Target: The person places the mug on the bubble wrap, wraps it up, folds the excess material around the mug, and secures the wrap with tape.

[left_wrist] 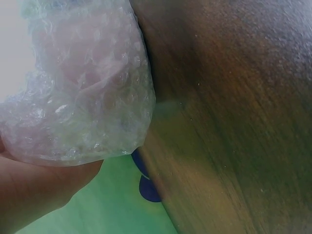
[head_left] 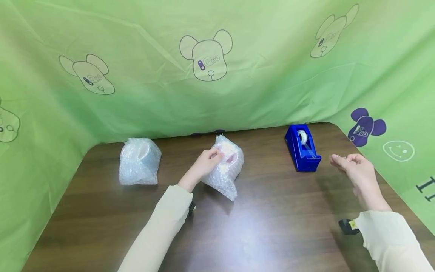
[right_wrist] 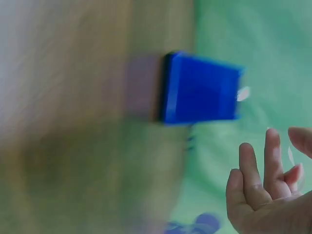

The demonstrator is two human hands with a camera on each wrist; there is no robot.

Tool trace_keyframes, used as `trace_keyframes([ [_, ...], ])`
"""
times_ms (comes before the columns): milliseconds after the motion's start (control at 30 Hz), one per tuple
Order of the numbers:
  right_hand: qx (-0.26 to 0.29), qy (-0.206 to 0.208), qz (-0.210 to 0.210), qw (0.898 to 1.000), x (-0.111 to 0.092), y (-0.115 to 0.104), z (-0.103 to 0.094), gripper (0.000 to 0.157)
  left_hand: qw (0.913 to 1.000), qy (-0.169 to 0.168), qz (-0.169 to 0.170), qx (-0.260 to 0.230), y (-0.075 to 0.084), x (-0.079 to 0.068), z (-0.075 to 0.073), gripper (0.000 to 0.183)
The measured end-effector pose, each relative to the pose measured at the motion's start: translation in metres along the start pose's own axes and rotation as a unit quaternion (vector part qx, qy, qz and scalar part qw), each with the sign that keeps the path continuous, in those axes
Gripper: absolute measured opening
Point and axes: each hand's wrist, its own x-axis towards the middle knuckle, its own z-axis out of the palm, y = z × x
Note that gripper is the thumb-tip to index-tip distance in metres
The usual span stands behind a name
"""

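Near the middle of the table lies a bundle of bubble wrap (head_left: 232,177) with a pinkish thing dimly showing through the layers. My left hand (head_left: 207,162) holds its upper left side, thumb and fingertips at the plastic. In the left wrist view the wrapped bundle (left_wrist: 92,92) covers most of that hand. My right hand (head_left: 360,170) is raised right of the blue tape dispenser (head_left: 304,151), apart from it. A thin clear sliver, like a strip of tape (right_wrist: 291,155), shows between its thumb and index finger; the other fingers (right_wrist: 248,170) are spread.
Another bubble-wrapped bundle (head_left: 139,162) sits at the left of the brown table (head_left: 272,230). Green cloth (head_left: 258,83) with bear-head prints hangs along the back and sides of the table.
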Motion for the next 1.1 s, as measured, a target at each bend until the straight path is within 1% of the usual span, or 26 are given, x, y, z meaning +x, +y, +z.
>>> trace_keyframes([
  [100,-0.027,-0.021,-0.036,0.999,-0.006,-0.015,0.018,0.03,1.0,0.002,-0.003,0.003,-0.001,-0.001,-0.001,0.025],
  [200,-0.046,-0.049,-0.073,0.995,-0.012,-0.026,0.043,0.031,0.9999,0.002,-0.01,0.008,-0.001,0.0,-0.002,0.025],
  [300,-0.075,-0.09,-0.103,0.988,-0.016,-0.034,0.069,0.032,0.9998,0.0,-0.01,0.014,0.0,0.0,-0.002,0.026],
  [367,-0.102,-0.117,-0.124,0.98,-0.018,-0.039,0.086,0.032,0.9998,-0.002,-0.011,0.017,0.0,0.001,-0.002,0.026],
  [433,-0.145,-0.139,-0.143,0.969,-0.019,-0.044,0.103,0.029,0.9998,-0.004,-0.008,0.016,0.001,0.001,-0.002,0.026],
  [533,-0.21,-0.176,-0.164,0.948,-0.019,-0.052,0.127,0.027,0.9998,-0.005,-0.004,0.016,0.001,0.002,-0.002,0.026],
  [633,-0.249,-0.219,-0.171,0.928,-0.018,-0.058,0.15,0.027,0.9998,-0.003,0.006,0.02,0.0,0.004,-0.001,0.026],
  [700,-0.263,-0.248,-0.174,0.916,-0.016,-0.061,0.164,0.026,0.9996,-0.001,0.014,0.023,0.001,0.004,-0.001,0.026],
  [800,-0.263,-0.293,-0.19,0.899,-0.013,-0.061,0.183,0.023,0.9995,-0.002,0.024,0.021,0.001,0.005,-0.001,0.025],
  [933,-0.254,-0.349,-0.209,0.878,-0.008,-0.06,0.206,0.02,0.9996,-0.005,0.022,0.015,0.001,0.005,-0.002,0.024],
  [1000,-0.257,-0.362,-0.207,0.872,-0.007,-0.059,0.216,0.019,0.9997,-0.005,0.022,0.011,0.0,0.005,-0.002,0.024],
  [1100,-0.279,-0.362,-0.203,0.866,-0.005,-0.057,0.228,0.022,0.9996,-0.001,0.023,0.013,0.0,0.005,-0.001,0.025],
])
